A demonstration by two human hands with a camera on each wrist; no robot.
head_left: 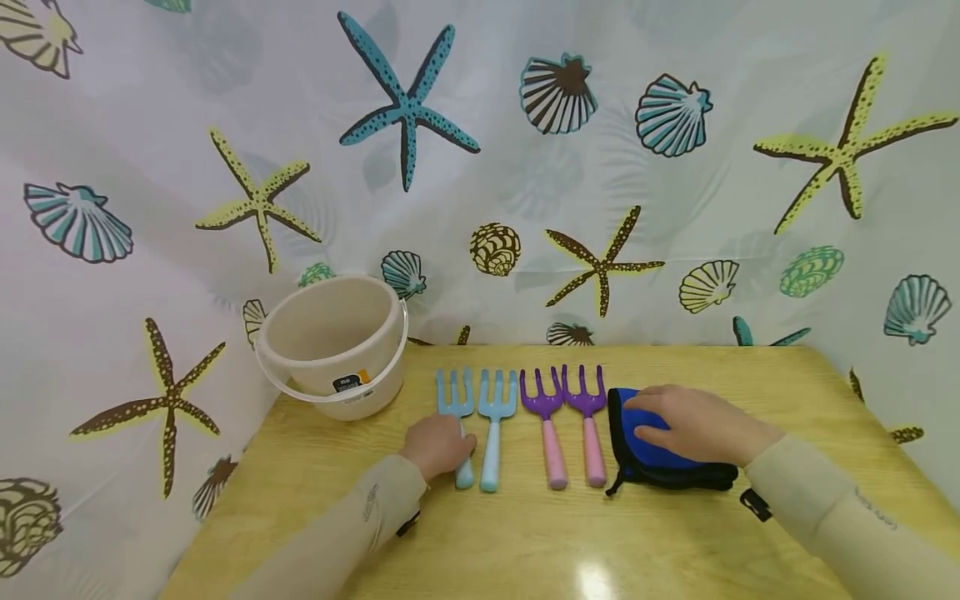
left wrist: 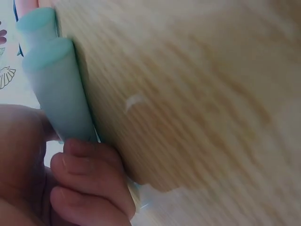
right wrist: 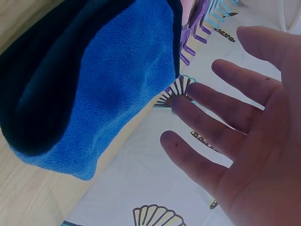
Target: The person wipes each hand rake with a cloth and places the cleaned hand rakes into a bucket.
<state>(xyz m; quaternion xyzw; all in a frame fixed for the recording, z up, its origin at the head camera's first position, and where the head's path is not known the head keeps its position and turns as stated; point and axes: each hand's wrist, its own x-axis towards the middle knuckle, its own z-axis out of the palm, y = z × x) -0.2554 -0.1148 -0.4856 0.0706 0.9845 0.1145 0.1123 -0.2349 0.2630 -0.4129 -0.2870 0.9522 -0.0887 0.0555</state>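
Note:
My left hand (head_left: pixel 435 447) grips the handle of the leftmost light blue hand fork (head_left: pixel 454 407), which lies tines away from me on the table. In the left wrist view, the thumb and curled fingers close round its pale handle (left wrist: pixel 66 96). A second light blue hand fork (head_left: pixel 491 454) lies just right of it. My right hand (head_left: pixel 693 423) is over a folded blue cloth (head_left: pixel 675 457) with black edging. From the right wrist, the fingers look spread and nearly straight beside the cloth (right wrist: pixel 127 70), with nothing held.
Two purple hand forks with pink handles, one left (head_left: pixel 553 454) and one right (head_left: pixel 593 450), lie between the blue forks and the cloth. A beige bucket (head_left: pixel 360 396) with a wire handle stands back left. A shell-patterned curtain (head_left: pixel 465 183) hangs behind the wooden table (head_left: pixel 510 542).

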